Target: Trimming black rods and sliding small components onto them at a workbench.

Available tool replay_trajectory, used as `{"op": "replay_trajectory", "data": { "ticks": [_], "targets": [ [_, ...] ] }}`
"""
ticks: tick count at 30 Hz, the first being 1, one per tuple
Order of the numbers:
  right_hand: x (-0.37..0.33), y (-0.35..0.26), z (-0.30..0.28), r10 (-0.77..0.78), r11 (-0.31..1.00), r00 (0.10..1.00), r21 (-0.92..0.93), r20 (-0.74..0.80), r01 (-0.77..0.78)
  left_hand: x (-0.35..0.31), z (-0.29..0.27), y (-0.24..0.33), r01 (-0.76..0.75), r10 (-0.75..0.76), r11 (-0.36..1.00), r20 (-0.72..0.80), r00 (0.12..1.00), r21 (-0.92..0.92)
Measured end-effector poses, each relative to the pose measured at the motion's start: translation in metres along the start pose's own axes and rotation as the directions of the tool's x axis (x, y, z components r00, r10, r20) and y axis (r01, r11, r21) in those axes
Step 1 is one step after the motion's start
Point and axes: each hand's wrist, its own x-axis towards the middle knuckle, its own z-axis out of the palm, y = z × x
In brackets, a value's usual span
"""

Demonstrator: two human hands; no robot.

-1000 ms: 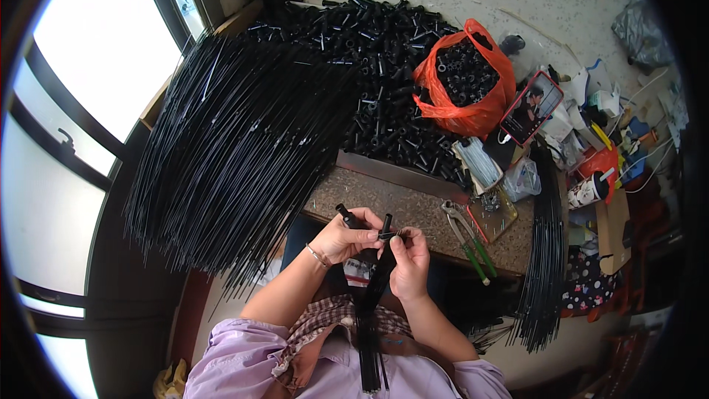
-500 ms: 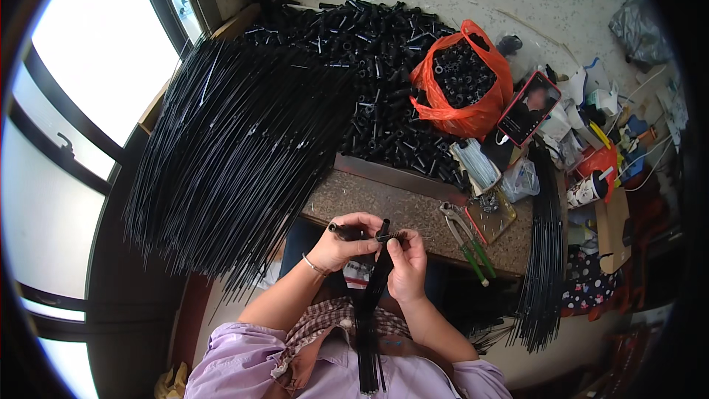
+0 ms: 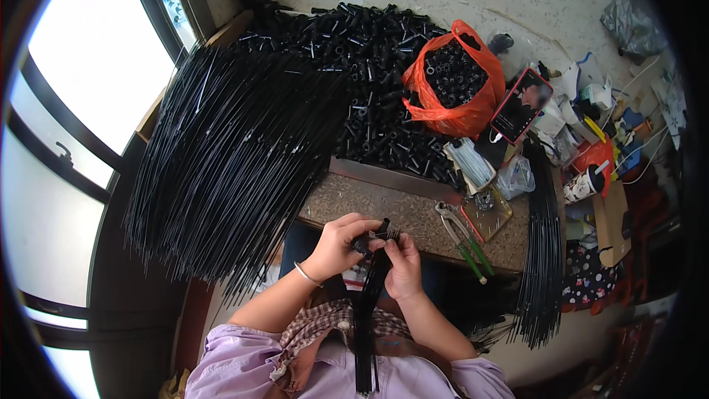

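Half a second ago my left hand (image 3: 338,245) held the small black tube piece (image 3: 362,242) out level, a little left of the rod tips; a second ago it sat higher and further left, angled up. Now it has closed in and the piece sits right against the tops of the rods — so I judge the fitting-on is at the point of contact, not yet pushed home, though my fingers hide the joint itself.

Going left to right: the big fan of loose black rods (image 3: 221,155) spreads from the far desk edge down toward my left side, near the window. My left hand is closed around the tube piece, thumb and fingers pinching it. Touching it, my right hand (image 3: 402,266) is closed around the upper end of the bundle of black rods (image 3: 367,310), fingertips up at the tips.

That bundle runs long and straight — its long axis nearly vertical in the view, from my lap at the near edge up to my hands, tips pointing away from me toward the desk (image 3: 413,210). The tube piece lies across that line, roughly left to right.

Beyond, right of centre, pliers with green handles (image 3: 465,240) lie on the desk, well apart from my hands.
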Motion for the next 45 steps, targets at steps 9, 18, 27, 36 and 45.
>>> {"op": "replay_trajectory", "data": {
  "ticks": [9, 18, 27, 36, 45],
  "targets": [
    [0.0, -0.005, -0.004, 0.341, 0.936, 0.912, 0.007, 0.229, -0.351, -0.001, -0.013, -0.018, 0.515, -0.338, 0.529, 0.389, 0.857, -0.674],
    [-0.001, -0.006, -0.005, 0.493, 0.785, 0.665, 0.043, 0.562, -0.618, 0.016, -0.017, -0.035, 0.393, 0.152, 0.538, 0.544, 0.825, -0.746],
    [-0.01, 0.006, 0.003, 0.096, 0.994, 0.99, -0.065, 0.107, -0.089, 0.055, -0.014, 0.003, 0.435, -0.124, 0.801, 0.597, 0.793, -0.412],
    [-0.016, 0.001, 0.004, 0.076, 0.995, 0.995, -0.07, 0.062, -0.071, 0.05, -0.026, -0.002, 0.469, -0.211, 0.665, 0.457, 0.864, -0.581],
    [-0.014, -0.004, 0.006, 0.139, 0.988, 0.986, -0.079, 0.094, -0.132, 0.058, -0.037, 0.012, 0.267, -0.135, 0.934, 0.459, 0.878, -0.236]
  ]
}}
